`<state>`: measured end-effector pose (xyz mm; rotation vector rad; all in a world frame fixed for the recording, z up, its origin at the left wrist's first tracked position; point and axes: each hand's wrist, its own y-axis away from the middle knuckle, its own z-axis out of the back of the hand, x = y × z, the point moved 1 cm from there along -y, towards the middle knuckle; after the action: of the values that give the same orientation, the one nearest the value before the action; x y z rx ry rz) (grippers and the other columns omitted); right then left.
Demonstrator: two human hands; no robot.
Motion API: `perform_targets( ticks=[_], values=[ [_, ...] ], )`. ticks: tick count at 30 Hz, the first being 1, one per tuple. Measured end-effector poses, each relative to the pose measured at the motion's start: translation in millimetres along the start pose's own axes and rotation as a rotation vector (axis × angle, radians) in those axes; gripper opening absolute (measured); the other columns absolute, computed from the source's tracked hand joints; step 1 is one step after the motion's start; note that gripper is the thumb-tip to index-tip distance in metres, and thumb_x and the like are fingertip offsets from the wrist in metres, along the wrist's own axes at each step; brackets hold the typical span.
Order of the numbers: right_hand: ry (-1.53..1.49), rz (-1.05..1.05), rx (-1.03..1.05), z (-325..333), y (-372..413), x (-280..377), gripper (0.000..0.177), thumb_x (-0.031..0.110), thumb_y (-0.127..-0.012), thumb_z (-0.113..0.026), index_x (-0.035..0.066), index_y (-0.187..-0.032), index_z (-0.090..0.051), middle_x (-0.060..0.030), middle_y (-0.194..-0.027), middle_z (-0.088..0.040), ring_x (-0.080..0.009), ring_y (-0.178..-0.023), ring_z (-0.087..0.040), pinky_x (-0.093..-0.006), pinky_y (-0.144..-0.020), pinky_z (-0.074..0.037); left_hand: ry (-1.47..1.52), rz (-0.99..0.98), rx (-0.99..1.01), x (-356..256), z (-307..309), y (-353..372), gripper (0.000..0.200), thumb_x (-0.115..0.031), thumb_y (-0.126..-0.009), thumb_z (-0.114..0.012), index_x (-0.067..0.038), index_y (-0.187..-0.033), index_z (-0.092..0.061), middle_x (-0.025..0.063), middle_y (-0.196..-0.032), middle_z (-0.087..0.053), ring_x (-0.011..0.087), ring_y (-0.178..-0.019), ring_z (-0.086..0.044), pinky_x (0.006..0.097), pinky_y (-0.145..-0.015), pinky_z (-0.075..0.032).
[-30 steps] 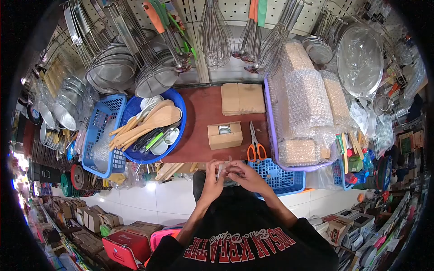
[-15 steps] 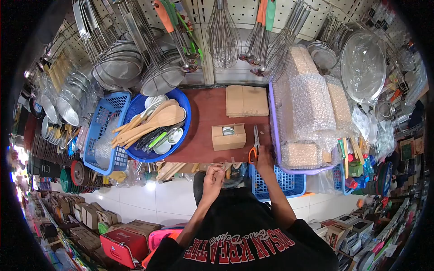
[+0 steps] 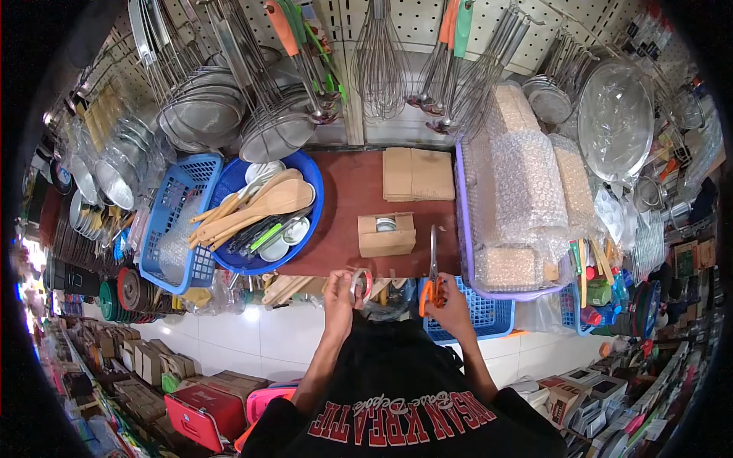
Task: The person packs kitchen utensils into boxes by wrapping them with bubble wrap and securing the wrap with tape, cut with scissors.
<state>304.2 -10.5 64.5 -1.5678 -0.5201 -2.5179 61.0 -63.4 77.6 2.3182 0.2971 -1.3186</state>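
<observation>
left hand point(image 3: 340, 294): low centre of frame, at the near edge of the table point(image 3: 347, 191); fingers closed around a tape roll point(image 3: 360, 284).
tape roll: small ring with a red rim, held upright in the left fingertips, just below the table edge. Looked like tape, too small to be sure.
right hand point(image 3: 452, 304): just right of centre, low; closed on the orange handles of the scissors point(image 3: 433, 263).
scissors: blades pointed toward the top of the frame, lying over the table's near edge, blades together as far as I could tell. Near the tape roll but not touching it.
hands: apart, tape roll on the left, scissors on the right.
cardboard box point(image 3: 387, 237): open-topped, centre of frame on the table, just above the two hands; something round and shiny inside, cannot tell what.
flat cardboard point(image 3: 417, 173): stack lying at the far edge of the table, above the box.
blue basin point(image 3: 315, 200): left of the box, full of wooden spoons point(image 3: 259, 204) and other utensils.
blue basket point(image 3: 200, 267): touching the basin's left side.
purple tray point(image 3: 460, 214): right of the table, loaded with bubble-wrapped bundles point(image 3: 523, 183).
second blue basket point(image 3: 477, 313): below the purple tray, just right of the right hand.
pegboard, top of frame: whisks point(image 3: 378, 61) at centre, strainers point(image 3: 202, 114) at upper left.
body: black shirt with red lettering, bottom centre.
</observation>
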Motion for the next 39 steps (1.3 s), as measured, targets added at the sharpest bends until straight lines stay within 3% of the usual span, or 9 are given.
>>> perform_targets(
  ticks=[1, 3, 6, 7, 13, 16, 19, 22, 39],
  values=[
    [0.034, 0.046, 0.036, 6.9, 7.4, 10.0, 0.062, 0.009, -0.076, -0.075, 0.004, -0.133, -0.049, -0.0151, -0.102, -0.069, -0.0212, -0.088, -0.070, -0.0337, -0.074, -0.056, 0.036, 0.005, 0.002, -3.6, -2.2, 0.3, 0.016, -0.021, -0.107, -0.046, -0.008, -0.104, -0.053, 0.0019, -0.076, -0.054, 0.0055, -0.059, -0.046, 0.0215, -0.047, -0.033],
    [0.063, 0.100, 0.115, 13.9, 14.6, 15.3, 0.069, 0.020, -0.076, -0.082, 0.006, -0.136, -0.051, -0.0140, -0.103, -0.069, -0.0231, -0.086, -0.070, -0.0344, -0.073, -0.055, 0.033, -0.008, -0.012, -5.8, -3.2, -1.8, 0.016, -0.022, -0.107, -0.046, -0.008, -0.104, -0.054, 0.0027, -0.080, -0.056, 0.0057, -0.060, -0.046, 0.0217, -0.048, -0.033],
    [0.313, 0.229, 0.133, 27.1, 26.1, 65.3, 0.073, 0.023, -0.068, -0.088, 0.007, -0.131, -0.056, -0.0132, -0.105, -0.068, -0.0260, -0.086, -0.069, -0.0335, -0.077, -0.055, 0.029, -0.002, 0.026, -2.6, 2.2, -5.3, 0.017, -0.023, -0.107, -0.046, -0.008, -0.105, -0.054, 0.0039, -0.088, -0.058, 0.0059, -0.061, -0.047, 0.0218, -0.048, -0.032],
    [0.379, 0.403, 0.081, 28.6, 24.9, 65.1, 0.076, 0.049, -0.068, -0.087, 0.009, -0.128, -0.061, -0.0131, -0.104, -0.069, -0.0249, -0.080, -0.070, -0.0347, -0.071, -0.056, 0.028, 0.004, 0.044, -1.6, 5.1, -6.0, 0.017, -0.023, -0.107, -0.046, -0.009, -0.105, -0.054, 0.0043, -0.092, -0.058, 0.0060, -0.061, -0.047, 0.0218, -0.048, -0.031],
    [0.642, 0.419, 0.098, 38.0, 26.8, 101.8, 0.054, 0.038, -0.068, -0.085, 0.019, -0.117, -0.072, -0.0099, -0.103, -0.073, -0.0259, -0.080, -0.072, -0.0339, -0.068, -0.056, 0.059, -0.017, 0.064, -5.0, 1.3, -3.1, 0.016, -0.023, -0.106, -0.047, -0.010, -0.100, -0.053, 0.0040, -0.099, -0.059, 0.0060, -0.066, -0.048, 0.0215, -0.049, -0.032],
    [0.724, 0.405, 0.184, 37.7, 22.2, 111.6, 0.050, 0.037, -0.071, -0.082, 0.025, -0.118, -0.072, -0.0071, -0.104, -0.074, -0.0238, -0.079, -0.072, -0.0337, -0.065, -0.055, 0.100, 0.020, 0.065, -6.7, -2.6, -0.7, 0.016, -0.022, -0.106, -0.048, -0.011, -0.097, -0.053, 0.0036, -0.105, -0.058, 0.0063, -0.066, -0.047, 0.0219, -0.051, -0.033],
    [0.761, 0.522, 0.188, 37.2, 16.1, 113.4, 0.046, 0.039, -0.080, -0.074, 0.020, -0.122, -0.070, -0.0059, -0.099, -0.073, -0.0225, -0.073, -0.071, -0.0357, -0.060, -0.054, 0.176, 0.060, 0.121, -1.9, 0.8, 1.0, 0.013, -0.018, -0.105, -0.049, -0.008, -0.100, -0.055, 0.0052, -0.116, -0.056, 0.0064, -0.066, -0.051, 0.0226, -0.052, -0.038],
    [0.817, 0.433, 0.228, 37.8, 11.6, 123.7, 0.047, 0.041, -0.075, -0.078, 0.025, -0.119, -0.072, -0.0040, -0.103, -0.074, -0.0232, -0.078, -0.072, -0.0348, -0.062, -0.054, 0.131, 0.042, 0.114, -2.0, -0.8, 4.1, 0.012, -0.017, -0.105, -0.050, -0.007, -0.100, -0.055, 0.0048, -0.117, -0.055, 0.0067, -0.068, -0.051, 0.0225, -0.052, -0.037],
    [1.014, 0.547, 0.372, 38.8, -3.2, 159.1, 0.040, 0.036, -0.075, -0.076, 0.020, -0.112, -0.074, -0.0077, -0.080, -0.072, -0.0266, -0.071, -0.070, -0.0388, -0.058, -0.051, 0.020, 0.079, 0.110, 10.7, -6.7, 12.6, 0.008, -0.015, -0.103, -0.053, -0.008, -0.105, -0.057, 0.0014, -0.112, -0.057, 0.0042, -0.066, -0.049, 0.0206, -0.052, -0.036]
  ],
)
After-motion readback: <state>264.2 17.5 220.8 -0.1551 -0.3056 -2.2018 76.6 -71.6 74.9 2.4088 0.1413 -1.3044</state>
